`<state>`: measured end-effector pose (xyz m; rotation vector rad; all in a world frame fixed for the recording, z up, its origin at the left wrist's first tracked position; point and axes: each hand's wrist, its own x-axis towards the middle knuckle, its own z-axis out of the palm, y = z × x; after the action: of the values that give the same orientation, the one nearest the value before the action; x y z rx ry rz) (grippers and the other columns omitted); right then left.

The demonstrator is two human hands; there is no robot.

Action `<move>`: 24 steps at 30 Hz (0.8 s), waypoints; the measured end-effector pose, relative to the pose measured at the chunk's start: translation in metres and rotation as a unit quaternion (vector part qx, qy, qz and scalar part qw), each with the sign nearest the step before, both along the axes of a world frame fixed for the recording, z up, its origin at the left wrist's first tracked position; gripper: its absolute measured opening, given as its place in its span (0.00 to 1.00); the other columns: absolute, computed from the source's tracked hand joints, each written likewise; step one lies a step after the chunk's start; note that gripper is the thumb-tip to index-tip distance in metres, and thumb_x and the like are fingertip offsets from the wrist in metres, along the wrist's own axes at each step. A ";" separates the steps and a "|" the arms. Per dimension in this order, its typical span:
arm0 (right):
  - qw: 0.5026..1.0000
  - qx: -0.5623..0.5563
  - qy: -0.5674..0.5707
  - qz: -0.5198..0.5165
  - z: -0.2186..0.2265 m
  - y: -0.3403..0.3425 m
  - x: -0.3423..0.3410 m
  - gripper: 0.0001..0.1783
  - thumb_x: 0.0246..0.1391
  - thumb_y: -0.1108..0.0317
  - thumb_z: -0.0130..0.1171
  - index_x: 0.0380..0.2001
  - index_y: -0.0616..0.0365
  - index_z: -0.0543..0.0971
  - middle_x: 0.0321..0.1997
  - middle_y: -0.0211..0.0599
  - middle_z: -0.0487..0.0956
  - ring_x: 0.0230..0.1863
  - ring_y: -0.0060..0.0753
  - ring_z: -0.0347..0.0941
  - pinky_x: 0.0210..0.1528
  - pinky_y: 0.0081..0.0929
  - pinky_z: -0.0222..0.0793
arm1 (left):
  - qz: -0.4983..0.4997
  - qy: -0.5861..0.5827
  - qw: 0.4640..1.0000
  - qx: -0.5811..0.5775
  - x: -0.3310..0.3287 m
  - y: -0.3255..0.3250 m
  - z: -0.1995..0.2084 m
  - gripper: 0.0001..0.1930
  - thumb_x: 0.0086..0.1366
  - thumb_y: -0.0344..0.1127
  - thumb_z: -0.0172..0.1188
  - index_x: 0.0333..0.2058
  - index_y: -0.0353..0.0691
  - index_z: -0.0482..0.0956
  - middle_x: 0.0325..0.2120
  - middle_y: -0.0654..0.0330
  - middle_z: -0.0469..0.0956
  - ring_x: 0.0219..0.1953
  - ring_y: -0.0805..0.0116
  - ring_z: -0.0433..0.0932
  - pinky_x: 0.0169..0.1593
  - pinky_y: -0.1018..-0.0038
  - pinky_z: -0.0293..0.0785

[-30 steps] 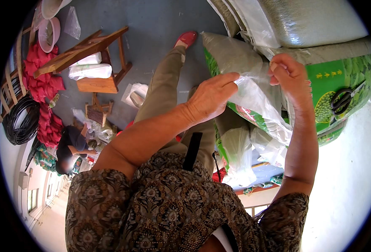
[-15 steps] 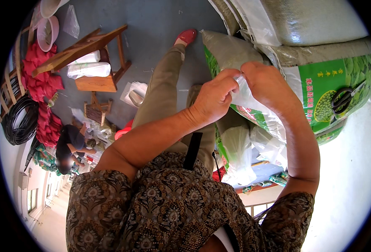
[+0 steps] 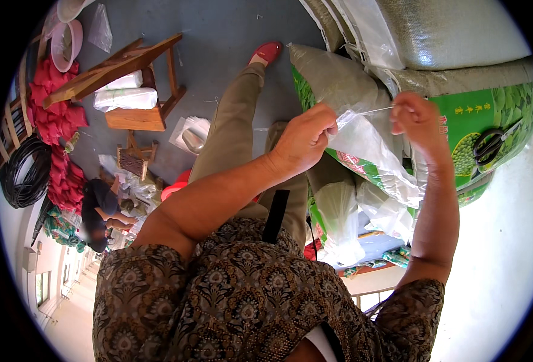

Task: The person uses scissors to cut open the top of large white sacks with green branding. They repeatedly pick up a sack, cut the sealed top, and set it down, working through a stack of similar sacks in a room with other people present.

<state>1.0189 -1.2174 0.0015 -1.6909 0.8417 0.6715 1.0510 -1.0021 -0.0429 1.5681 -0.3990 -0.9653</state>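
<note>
A green and clear plastic woven sack [image 3: 343, 78] leans against larger filled sacks in front of me, its whitish upper edge [image 3: 366, 142] bunched beside my left hand [image 3: 307, 137]. The fingers of that hand are closed at the sack's edge, and what lies inside the fist is partly hidden. From there a thin white thread [image 3: 372, 111] runs taut to the right. My right hand [image 3: 422, 123], slightly blurred, pinches the thread's other end above a big green printed sack [image 3: 453, 108].
Black-handled scissors [image 3: 489, 145] lie on the big sack at right. At left stand a wooden chair [image 3: 135, 117] with white bundles on it and a small stool [image 3: 136, 155]. Red bags [image 3: 52, 102] and a black hose coil [image 3: 24, 172] lie beyond; another person [image 3: 100, 208] bends nearby.
My right hand has moved right, away from the left, and a taut thread now shows between them. The left hand has shifted slightly left and down.
</note>
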 end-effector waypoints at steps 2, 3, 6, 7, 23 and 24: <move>0.993 0.033 -0.039 -0.107 0.016 -0.009 0.002 0.04 0.43 0.76 0.44 0.22 0.62 0.70 0.16 0.32 0.69 0.14 0.28 0.65 0.19 0.18 0.61 | 0.008 0.021 1.000 0.006 -0.002 0.004 -0.001 0.08 0.43 0.14 0.43 0.22 0.33 0.66 0.26 0.59 0.66 0.26 0.69 0.66 0.30 0.81 0.62; 0.984 0.048 -0.059 -0.161 0.022 -0.014 0.000 0.05 0.43 0.76 0.44 0.22 0.62 0.70 0.17 0.32 0.69 0.15 0.25 0.65 0.19 0.17 0.61 | 0.007 0.028 0.999 0.013 -0.001 0.004 -0.002 0.08 0.44 0.14 0.43 0.22 0.33 0.66 0.25 0.60 0.66 0.26 0.71 0.65 0.30 0.81 0.62; 0.908 0.171 -0.227 -0.308 0.036 -0.051 -0.020 0.05 0.43 0.75 0.45 0.24 0.65 0.70 0.23 0.39 0.70 0.17 0.27 0.67 0.20 0.19 0.62 | 0.003 0.083 0.996 0.030 0.001 0.001 -0.001 0.08 0.45 0.14 0.44 0.22 0.34 0.65 0.24 0.63 0.65 0.25 0.76 0.63 0.29 0.83 0.61; 0.891 0.189 -0.248 -0.330 0.048 -0.057 -0.021 0.05 0.43 0.75 0.45 0.25 0.65 0.70 0.24 0.40 0.70 0.18 0.27 0.67 0.20 0.19 0.63 | -0.001 0.109 0.993 0.035 0.001 -0.001 0.000 0.07 0.46 0.15 0.44 0.22 0.34 0.65 0.24 0.63 0.65 0.25 0.78 0.63 0.29 0.84 0.60; 0.942 0.111 -0.123 -0.291 0.026 0.033 -0.042 0.08 0.49 0.67 0.48 0.21 0.58 0.66 0.16 0.30 0.66 0.13 0.25 0.61 0.15 0.22 0.57 | -0.049 0.127 0.985 0.105 0.009 -0.003 0.010 0.07 0.42 0.18 0.46 0.22 0.35 0.68 0.20 0.58 0.66 0.22 0.70 0.65 0.27 0.77 0.62; 0.891 0.178 -0.192 -0.371 0.042 0.024 -0.050 0.09 0.49 0.67 0.47 0.20 0.57 0.65 0.15 0.28 0.64 0.12 0.22 0.59 0.14 0.21 0.55 | -0.080 0.125 0.982 0.119 0.011 -0.004 0.009 0.08 0.42 0.18 0.46 0.24 0.35 0.68 0.22 0.58 0.67 0.23 0.69 0.66 0.28 0.76 0.63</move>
<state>0.9684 -1.1933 0.0439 -0.9954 0.9197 -0.0484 1.0620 -1.0060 -0.0341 1.6199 -0.2420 -1.3589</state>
